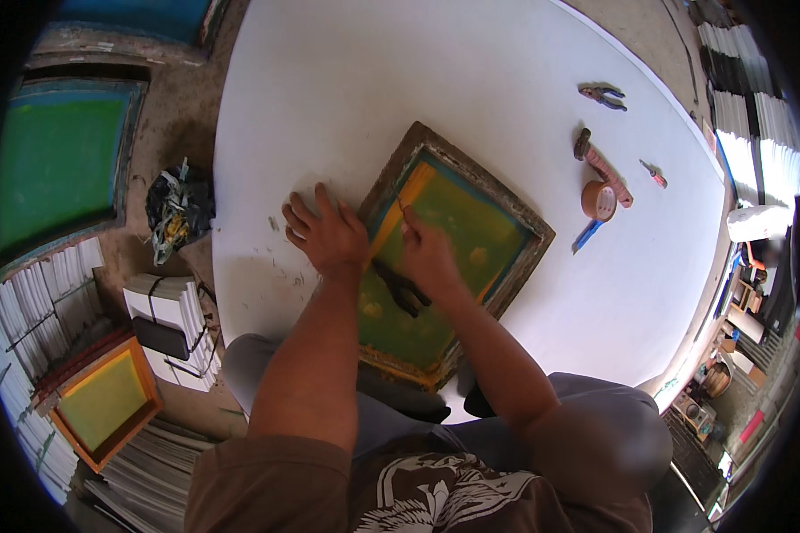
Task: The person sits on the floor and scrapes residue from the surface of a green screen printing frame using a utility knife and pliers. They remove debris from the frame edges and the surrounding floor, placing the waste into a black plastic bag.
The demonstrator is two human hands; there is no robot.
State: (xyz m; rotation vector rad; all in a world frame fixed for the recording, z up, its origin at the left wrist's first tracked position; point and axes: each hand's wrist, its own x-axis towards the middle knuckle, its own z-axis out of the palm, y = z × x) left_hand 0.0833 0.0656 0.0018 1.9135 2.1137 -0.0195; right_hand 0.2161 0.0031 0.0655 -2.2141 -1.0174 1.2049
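A wooden screen-printing frame (529, 213) with green and yellow mesh lies tilted on the white tabletop (329, 80) in front of me. My left hand (329, 233) is open, fingers spread on the tabletop, its heel against the frame's left edge. Over the mesh, my right hand (428, 258) has its fingers closed in a pinch near the frame's upper left inner side. A thin dark tip shows at the fingertips, too small to name. Dark-handled pliers (404, 291) rest on the mesh beneath my right wrist, partly hidden by it.
To the right lie another pair of pliers (603, 96), a hammer (606, 169), a roll of brown tape (598, 201), a blue cutter (587, 235) and a small red tool (654, 174). Left of the table are a bag of scraps (180, 211), bundled sheets (191, 355) and a green screen (58, 169).
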